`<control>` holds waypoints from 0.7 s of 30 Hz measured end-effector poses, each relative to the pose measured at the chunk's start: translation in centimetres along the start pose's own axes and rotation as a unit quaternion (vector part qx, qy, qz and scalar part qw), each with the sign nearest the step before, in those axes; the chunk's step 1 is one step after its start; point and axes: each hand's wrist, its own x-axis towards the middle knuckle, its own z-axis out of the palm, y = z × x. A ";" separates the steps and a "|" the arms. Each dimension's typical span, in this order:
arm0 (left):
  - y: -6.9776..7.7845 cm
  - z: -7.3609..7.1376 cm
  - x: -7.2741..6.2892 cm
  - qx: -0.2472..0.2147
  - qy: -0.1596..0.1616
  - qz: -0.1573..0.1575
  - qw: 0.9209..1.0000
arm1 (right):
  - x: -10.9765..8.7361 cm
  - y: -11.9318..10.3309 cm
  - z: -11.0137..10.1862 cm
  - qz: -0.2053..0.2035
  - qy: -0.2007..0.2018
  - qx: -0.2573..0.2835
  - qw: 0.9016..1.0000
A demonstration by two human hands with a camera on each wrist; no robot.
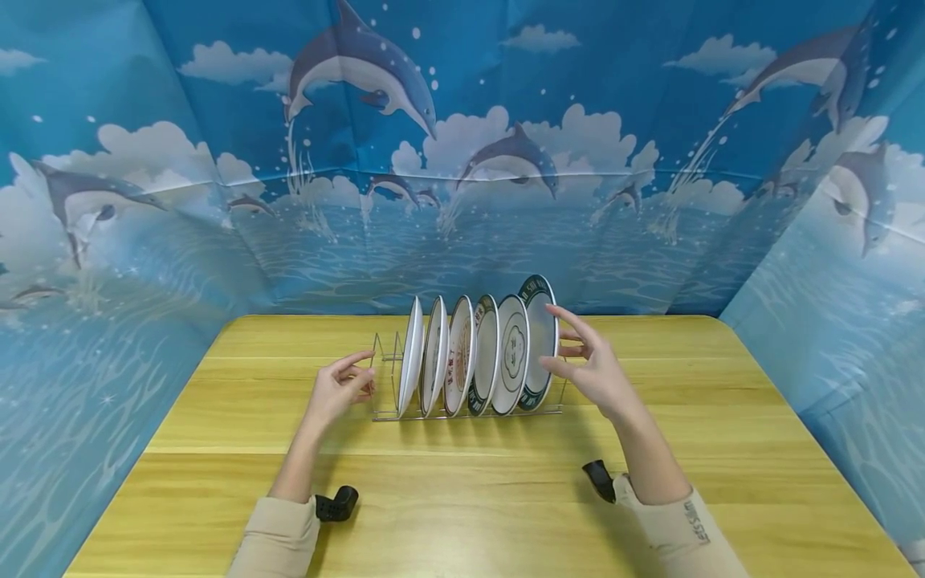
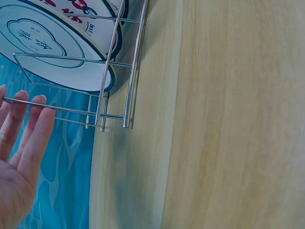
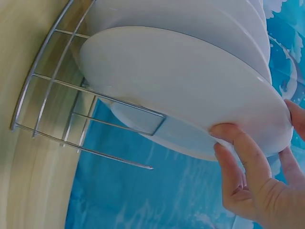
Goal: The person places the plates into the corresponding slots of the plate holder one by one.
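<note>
Several round plates stand on edge in a wire dish rack. At its right end a larger plate with a dark green lettered rim sits a little higher than the others. My right hand holds this plate by its right side; the right wrist view shows fingertips against its plain white back. My left hand is at the rack's left end. In the left wrist view its fairly straight fingers touch the end wire; its thumb is mostly out of frame.
The rack stands on a yellow wood-grain table, close to its back edge. Behind the table hangs a blue dolphin-print cloth, which also runs along both sides. Black devices are strapped at both wrists.
</note>
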 end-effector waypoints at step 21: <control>-0.1 -0.1 0.0 -0.001 -0.005 -0.004 1.000 | -1.4 1.4 0.1 -0.040 -0.009 0.011 0.999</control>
